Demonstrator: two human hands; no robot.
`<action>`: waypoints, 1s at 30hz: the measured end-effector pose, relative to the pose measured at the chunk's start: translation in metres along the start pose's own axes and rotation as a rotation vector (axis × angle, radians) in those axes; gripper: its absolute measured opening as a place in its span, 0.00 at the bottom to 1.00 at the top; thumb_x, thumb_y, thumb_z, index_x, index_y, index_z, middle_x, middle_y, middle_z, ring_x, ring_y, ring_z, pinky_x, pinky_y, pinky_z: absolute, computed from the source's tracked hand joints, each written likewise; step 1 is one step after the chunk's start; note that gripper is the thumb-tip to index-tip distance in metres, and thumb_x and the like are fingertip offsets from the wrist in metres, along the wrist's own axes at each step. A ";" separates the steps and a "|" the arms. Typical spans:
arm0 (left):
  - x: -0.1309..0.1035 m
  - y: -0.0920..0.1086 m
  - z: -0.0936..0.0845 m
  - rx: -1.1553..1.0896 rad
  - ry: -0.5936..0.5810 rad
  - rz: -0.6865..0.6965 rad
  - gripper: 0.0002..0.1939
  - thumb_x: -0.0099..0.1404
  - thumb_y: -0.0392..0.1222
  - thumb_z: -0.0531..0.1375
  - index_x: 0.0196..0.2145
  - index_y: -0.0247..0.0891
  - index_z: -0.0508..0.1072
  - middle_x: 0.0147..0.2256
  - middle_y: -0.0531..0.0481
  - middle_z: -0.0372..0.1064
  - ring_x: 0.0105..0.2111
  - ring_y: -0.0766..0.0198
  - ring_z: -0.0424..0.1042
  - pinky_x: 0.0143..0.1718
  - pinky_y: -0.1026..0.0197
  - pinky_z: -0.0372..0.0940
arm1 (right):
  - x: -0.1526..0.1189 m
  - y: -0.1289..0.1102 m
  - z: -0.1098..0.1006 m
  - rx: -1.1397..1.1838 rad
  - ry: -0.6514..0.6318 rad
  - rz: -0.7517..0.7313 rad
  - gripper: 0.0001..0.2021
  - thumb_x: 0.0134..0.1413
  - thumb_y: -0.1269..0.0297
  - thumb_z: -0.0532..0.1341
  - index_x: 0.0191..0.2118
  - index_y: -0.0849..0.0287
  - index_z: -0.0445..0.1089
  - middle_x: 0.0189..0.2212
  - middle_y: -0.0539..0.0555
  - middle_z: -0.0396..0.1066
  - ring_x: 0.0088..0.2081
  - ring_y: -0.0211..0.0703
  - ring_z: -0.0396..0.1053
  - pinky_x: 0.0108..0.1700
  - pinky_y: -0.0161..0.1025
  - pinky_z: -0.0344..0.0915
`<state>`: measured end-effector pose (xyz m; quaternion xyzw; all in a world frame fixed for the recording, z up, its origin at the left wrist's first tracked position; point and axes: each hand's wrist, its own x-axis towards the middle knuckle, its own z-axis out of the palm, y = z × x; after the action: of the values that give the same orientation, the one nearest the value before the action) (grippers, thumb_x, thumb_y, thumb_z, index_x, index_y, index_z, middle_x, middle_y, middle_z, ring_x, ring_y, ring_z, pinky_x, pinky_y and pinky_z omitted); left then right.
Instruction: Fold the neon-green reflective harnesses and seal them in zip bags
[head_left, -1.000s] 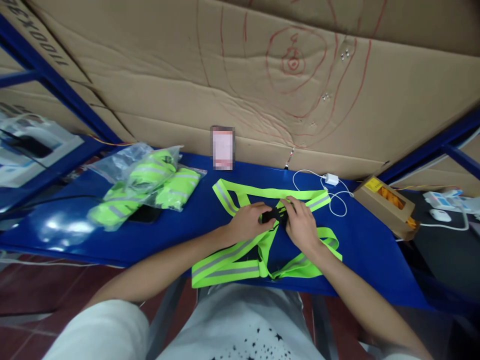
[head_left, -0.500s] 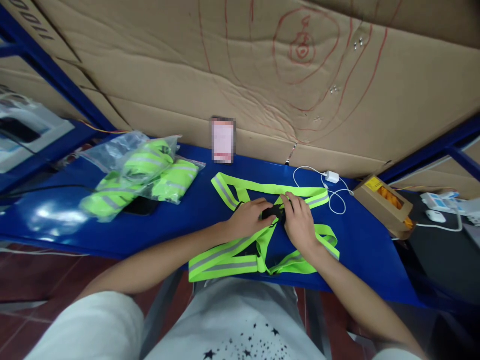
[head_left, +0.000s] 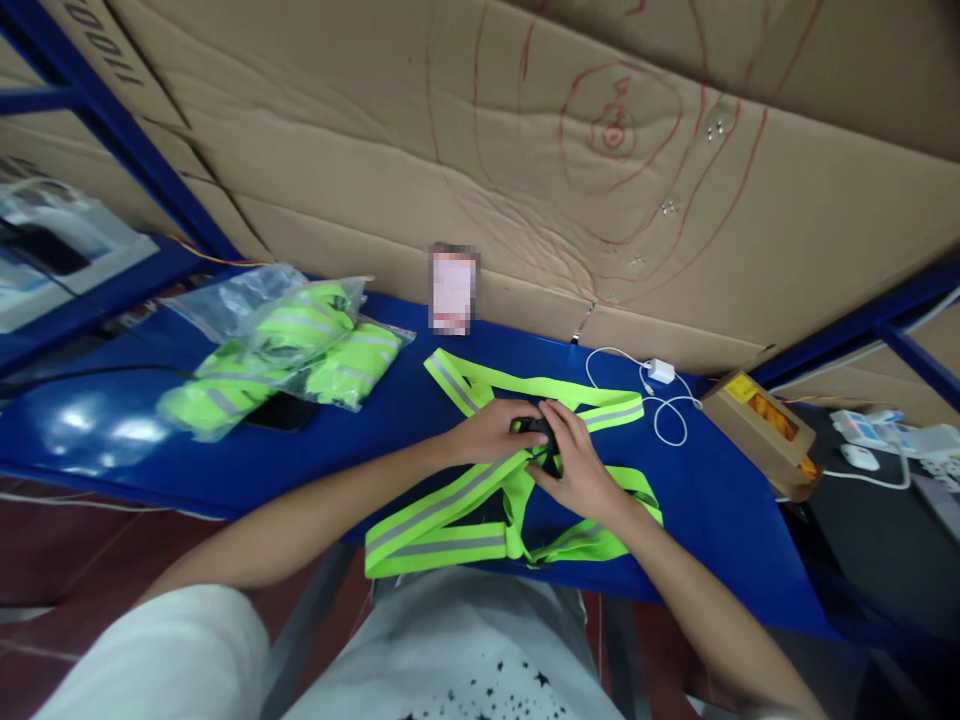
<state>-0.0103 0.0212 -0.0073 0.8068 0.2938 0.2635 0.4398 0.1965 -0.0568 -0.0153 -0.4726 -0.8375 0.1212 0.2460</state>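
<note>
Neon yellow-green straps with grey reflective stripes form a reflective harness (head_left: 442,505), spread over the blue table in front of me. At its middle is a black plastic buckle (head_left: 538,430), partly covered by my fingers. My left hand (head_left: 491,432) closes on the buckle from the left, thumb along it. From the right, my right hand (head_left: 577,465) grips the same buckle with curled fingers. My hands meet there, and whether the buckle's halves are joined is hidden. Strap loops lie beyond my hands and toward the table's front edge.
Clear bags of folded neon straps (head_left: 300,345) lie at left, partly over a dark flat object (head_left: 283,411). A phone-like item (head_left: 453,292) leans on the cardboard wall (head_left: 337,150). A white charger (head_left: 660,371) with its cable and an open cardboard box (head_left: 761,435) are at right.
My hands have drawn closer together around the buckle, and the right hand has shifted left and toward me. The straps moved slightly with them. The camera view has shifted a little.
</note>
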 end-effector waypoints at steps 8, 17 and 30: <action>-0.003 0.027 -0.027 -0.480 -0.111 -0.012 0.32 0.62 0.50 0.69 0.61 0.40 0.71 0.42 0.46 0.77 0.39 0.61 0.75 0.39 0.62 0.67 | -0.002 0.011 -0.043 0.462 -0.121 0.130 0.45 0.54 0.53 0.71 0.72 0.49 0.50 0.69 0.62 0.57 0.69 0.58 0.58 0.69 0.59 0.56; -0.010 0.032 -0.007 -0.612 0.065 0.071 0.42 0.61 0.60 0.68 0.67 0.43 0.60 0.54 0.39 0.71 0.56 0.52 0.71 0.57 0.53 0.65 | 0.009 -0.008 -0.050 0.810 0.001 0.294 0.11 0.63 0.55 0.63 0.42 0.57 0.75 0.34 0.54 0.78 0.37 0.47 0.76 0.45 0.45 0.73; -0.024 0.081 -0.003 -0.447 -0.123 0.033 0.21 0.67 0.55 0.63 0.49 0.37 0.78 0.45 0.45 0.78 0.49 0.51 0.75 0.54 0.52 0.69 | 0.013 -0.042 -0.088 1.052 0.070 0.396 0.24 0.55 0.38 0.63 0.40 0.56 0.75 0.30 0.57 0.75 0.30 0.48 0.74 0.35 0.48 0.75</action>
<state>-0.0090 -0.0297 0.0602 0.7084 0.1875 0.2797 0.6202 0.2066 -0.0699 0.0814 -0.4380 -0.5508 0.5506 0.4490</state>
